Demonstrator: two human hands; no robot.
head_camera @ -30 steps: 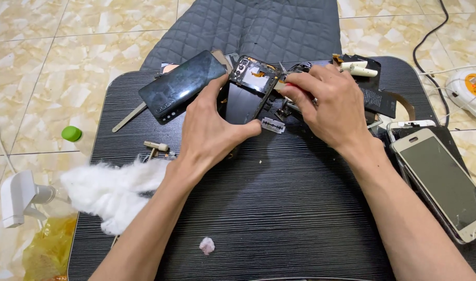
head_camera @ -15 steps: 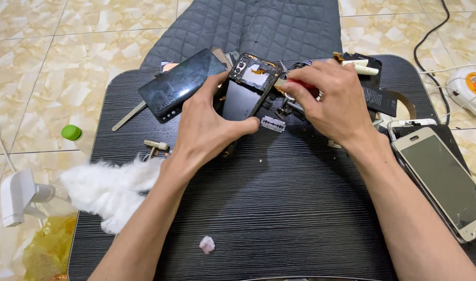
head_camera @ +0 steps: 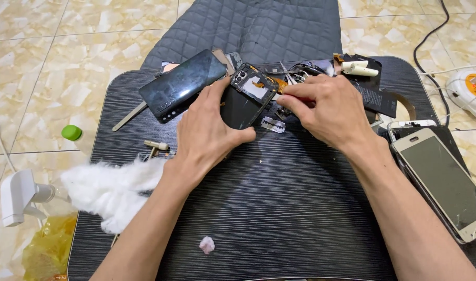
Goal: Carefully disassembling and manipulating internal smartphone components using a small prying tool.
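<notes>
Over the table (head_camera: 279,208), left hand (head_camera: 206,130) grips opened phone (head_camera: 245,96); right hand (head_camera: 329,112) pinches its edge.

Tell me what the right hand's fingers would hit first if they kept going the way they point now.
The right hand points leftward, its fingers already at the edge of the opened phone that the left hand steadies. Going straight on, they would likely meet that phone's exposed inside first; depth is hard to judge.

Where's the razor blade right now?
In the head view, the razor blade lies flat on the black table, centre, between the left hand and right hand, just below the opened phone.
</notes>
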